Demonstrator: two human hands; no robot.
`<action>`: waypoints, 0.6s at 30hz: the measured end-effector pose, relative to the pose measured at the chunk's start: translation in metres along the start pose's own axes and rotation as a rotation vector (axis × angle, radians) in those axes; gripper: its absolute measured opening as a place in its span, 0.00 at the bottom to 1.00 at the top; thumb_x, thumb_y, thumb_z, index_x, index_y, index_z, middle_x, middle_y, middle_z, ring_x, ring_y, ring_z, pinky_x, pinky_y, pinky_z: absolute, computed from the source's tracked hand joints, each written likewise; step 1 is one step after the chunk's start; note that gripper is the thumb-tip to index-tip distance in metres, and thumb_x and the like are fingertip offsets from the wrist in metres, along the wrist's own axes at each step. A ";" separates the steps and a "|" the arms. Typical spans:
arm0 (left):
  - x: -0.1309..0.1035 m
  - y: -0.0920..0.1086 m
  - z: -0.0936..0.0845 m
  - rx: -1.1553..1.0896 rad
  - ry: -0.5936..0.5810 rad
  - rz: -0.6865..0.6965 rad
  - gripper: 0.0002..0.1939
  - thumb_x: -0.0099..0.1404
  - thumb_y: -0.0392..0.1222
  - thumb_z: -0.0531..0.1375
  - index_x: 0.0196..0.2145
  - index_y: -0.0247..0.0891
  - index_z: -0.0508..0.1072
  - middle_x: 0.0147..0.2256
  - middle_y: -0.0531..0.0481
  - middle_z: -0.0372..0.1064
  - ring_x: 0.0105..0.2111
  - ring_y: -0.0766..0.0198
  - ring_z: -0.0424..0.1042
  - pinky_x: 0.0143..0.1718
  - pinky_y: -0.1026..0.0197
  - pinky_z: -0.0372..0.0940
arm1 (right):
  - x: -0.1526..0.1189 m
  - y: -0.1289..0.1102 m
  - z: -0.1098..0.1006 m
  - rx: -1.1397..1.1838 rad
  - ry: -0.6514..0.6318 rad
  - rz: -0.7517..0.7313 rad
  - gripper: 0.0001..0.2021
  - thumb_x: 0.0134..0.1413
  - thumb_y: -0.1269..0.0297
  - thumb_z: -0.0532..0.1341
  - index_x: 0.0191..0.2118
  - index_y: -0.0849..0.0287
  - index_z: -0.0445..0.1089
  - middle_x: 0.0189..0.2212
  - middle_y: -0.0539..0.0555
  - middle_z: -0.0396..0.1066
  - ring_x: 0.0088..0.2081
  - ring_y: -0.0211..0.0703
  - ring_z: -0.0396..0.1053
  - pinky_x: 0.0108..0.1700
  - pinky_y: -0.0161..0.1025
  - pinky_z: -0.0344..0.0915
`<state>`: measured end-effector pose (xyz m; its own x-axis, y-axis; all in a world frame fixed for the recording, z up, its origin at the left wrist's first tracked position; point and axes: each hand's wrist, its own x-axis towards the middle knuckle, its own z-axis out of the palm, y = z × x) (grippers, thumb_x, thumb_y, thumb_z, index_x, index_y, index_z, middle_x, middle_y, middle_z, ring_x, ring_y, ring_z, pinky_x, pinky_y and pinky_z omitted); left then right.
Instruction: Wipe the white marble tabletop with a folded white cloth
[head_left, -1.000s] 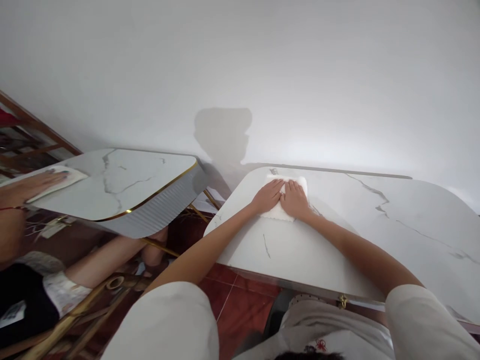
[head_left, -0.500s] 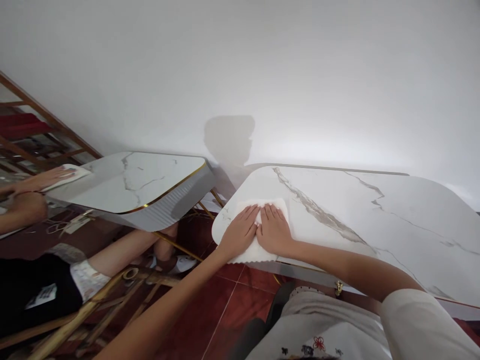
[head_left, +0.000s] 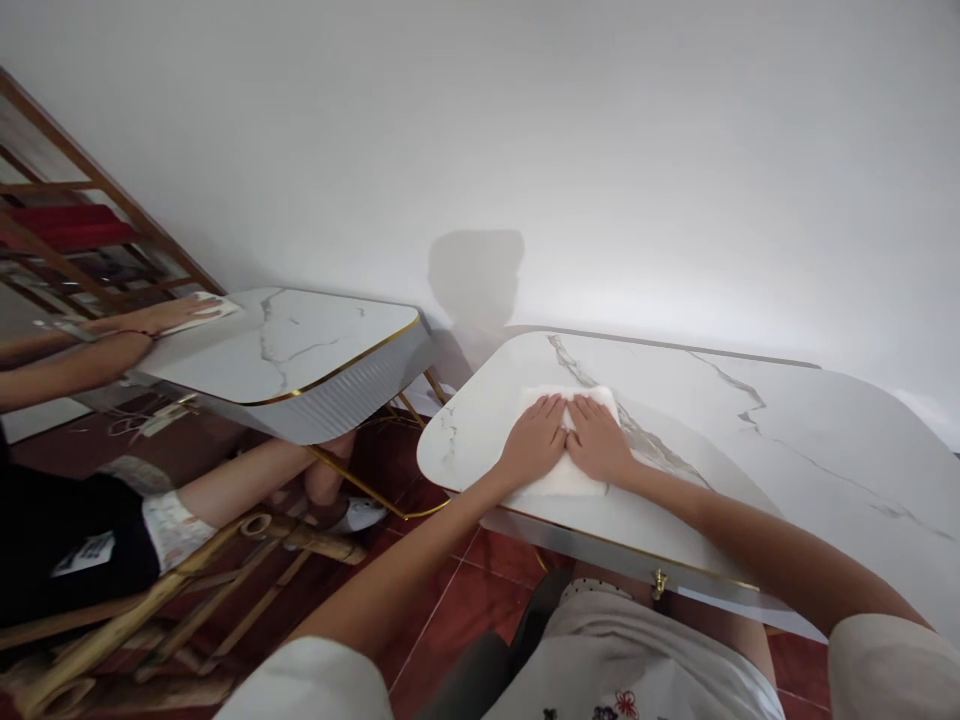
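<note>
A white cloth [head_left: 570,482] lies flat on a white marble-patterned table [head_left: 810,450], near its left end. My left hand [head_left: 534,440] rests palm down on the cloth's left part, fingers stretched out. Beside it, my right hand [head_left: 600,438] presses flat on the right part of the same cloth, its fingers also extended. The two hands touch or nearly touch at the thumbs. Neither hand grips the cloth; both cover much of its middle.
At the left, another person's hands [head_left: 161,316] are on a cloth [head_left: 206,312] on a second marble-patterned table [head_left: 315,345]. That person sits on a bamboo chair [head_left: 180,590]. A wooden rack [head_left: 112,190] leans behind. A white wall [head_left: 637,150] backs both tables.
Both my hands and the cloth have moved right across the table, away from its front left edge. The other person's hand and cloth have shifted right in view.
</note>
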<state>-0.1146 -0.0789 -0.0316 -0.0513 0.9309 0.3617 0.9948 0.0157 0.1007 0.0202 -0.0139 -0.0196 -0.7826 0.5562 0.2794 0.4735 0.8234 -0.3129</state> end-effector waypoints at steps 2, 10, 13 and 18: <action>0.027 -0.005 0.004 -0.032 -0.017 -0.006 0.26 0.64 0.38 0.44 0.58 0.29 0.59 0.60 0.41 0.56 0.61 0.56 0.53 0.62 0.50 0.51 | 0.018 0.017 0.001 -0.023 0.023 0.016 0.26 0.58 0.67 0.46 0.62 0.72 0.54 0.62 0.64 0.52 0.64 0.50 0.47 0.64 0.48 0.43; 0.118 -0.048 0.026 -0.146 -0.026 -0.041 0.26 0.63 0.39 0.45 0.58 0.32 0.61 0.60 0.45 0.57 0.61 0.58 0.54 0.62 0.54 0.50 | 0.103 0.064 0.010 -0.077 0.059 0.086 0.26 0.60 0.66 0.46 0.61 0.72 0.54 0.62 0.63 0.53 0.63 0.50 0.48 0.63 0.45 0.44; 0.140 -0.067 0.037 -0.144 -0.017 -0.055 0.25 0.64 0.39 0.44 0.57 0.31 0.62 0.60 0.44 0.57 0.61 0.58 0.54 0.62 0.55 0.50 | 0.130 0.074 0.013 -0.076 0.060 0.082 0.25 0.60 0.66 0.46 0.61 0.70 0.55 0.62 0.62 0.54 0.63 0.49 0.49 0.62 0.44 0.44; 0.174 -0.087 0.053 -0.085 0.015 -0.029 0.24 0.65 0.38 0.43 0.56 0.32 0.63 0.58 0.44 0.59 0.59 0.58 0.56 0.61 0.55 0.51 | 0.163 0.090 0.017 -0.069 0.073 0.068 0.24 0.59 0.66 0.47 0.59 0.70 0.57 0.61 0.62 0.56 0.61 0.49 0.51 0.62 0.43 0.45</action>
<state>-0.2057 0.1011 -0.0269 -0.0818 0.9249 0.3714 0.9818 0.0107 0.1896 -0.0717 0.1496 -0.0174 -0.7172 0.6159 0.3262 0.5533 0.7877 -0.2707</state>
